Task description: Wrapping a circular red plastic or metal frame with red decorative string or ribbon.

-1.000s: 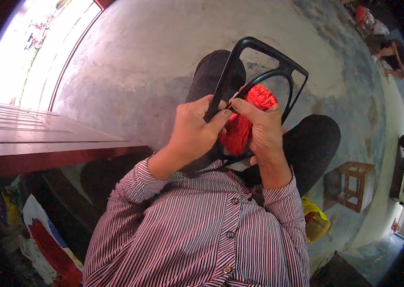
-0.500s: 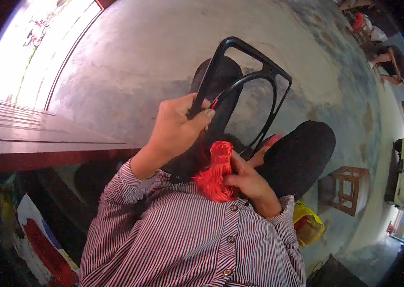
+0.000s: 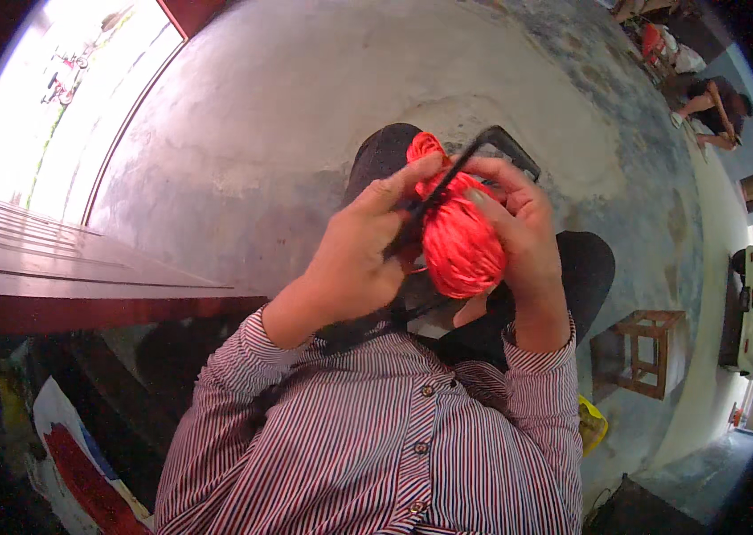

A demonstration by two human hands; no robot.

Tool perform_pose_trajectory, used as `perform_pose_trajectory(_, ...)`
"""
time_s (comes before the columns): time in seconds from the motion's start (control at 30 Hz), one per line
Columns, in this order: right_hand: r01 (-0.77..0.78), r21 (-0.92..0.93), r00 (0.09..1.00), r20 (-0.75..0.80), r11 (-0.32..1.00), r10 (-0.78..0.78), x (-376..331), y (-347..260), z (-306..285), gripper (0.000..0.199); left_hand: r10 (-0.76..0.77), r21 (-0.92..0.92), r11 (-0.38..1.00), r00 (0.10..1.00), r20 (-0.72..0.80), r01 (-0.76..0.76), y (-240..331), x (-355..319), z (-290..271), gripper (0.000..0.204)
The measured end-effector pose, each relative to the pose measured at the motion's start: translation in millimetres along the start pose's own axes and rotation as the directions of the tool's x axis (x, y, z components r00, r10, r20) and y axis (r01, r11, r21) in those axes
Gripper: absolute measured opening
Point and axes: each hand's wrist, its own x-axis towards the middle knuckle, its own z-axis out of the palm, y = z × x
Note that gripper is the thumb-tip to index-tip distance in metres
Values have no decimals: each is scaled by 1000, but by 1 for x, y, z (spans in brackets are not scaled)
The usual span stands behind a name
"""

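Across red strands (image 3: pixel 466 250): black frame (image 3: pixel 460 168) (hiding some); rightward, wooden stool (image 3: pixel 662 357).

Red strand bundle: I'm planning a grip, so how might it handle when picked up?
The red strand bundle would probably squash and flop, being many thin strands gathered together. That fibrous look suggests it's light for its bulk. Its slight sheen hints at slipperiness.

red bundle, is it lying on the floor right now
No, the red bundle is up in front of the lap, with the right hand holding it against the black frame.
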Motion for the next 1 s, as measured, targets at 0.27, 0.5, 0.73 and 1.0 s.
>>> perform_pose_trajectory(0.27, -192, 633, 980, 83, 750, 181, -11, 97, -23, 30, -1, -553, 833, 999, -38, -21, -16, -6, -4, 39)
perform_pose_trajectory(0.5, -276, 856, 953, 302, 437, 10, 23, 83, -24, 40, 70, -257, 965, 994, 81, -47, -7, 2, -2, 27)
perform_pose_trajectory(0.73, -119, 472, 896, -328, 874, 299, -9, 105, -54, 37, -108, -172, 979, 994, 18, 110, -4, -7, -4, 19)
perform_pose_trajectory(1.0, 353, 454, 933, -231, 818, -275, -70, 24, -41, 26, -318, -346, 893, 948, -35, 287, -27, -15, -2, 14)
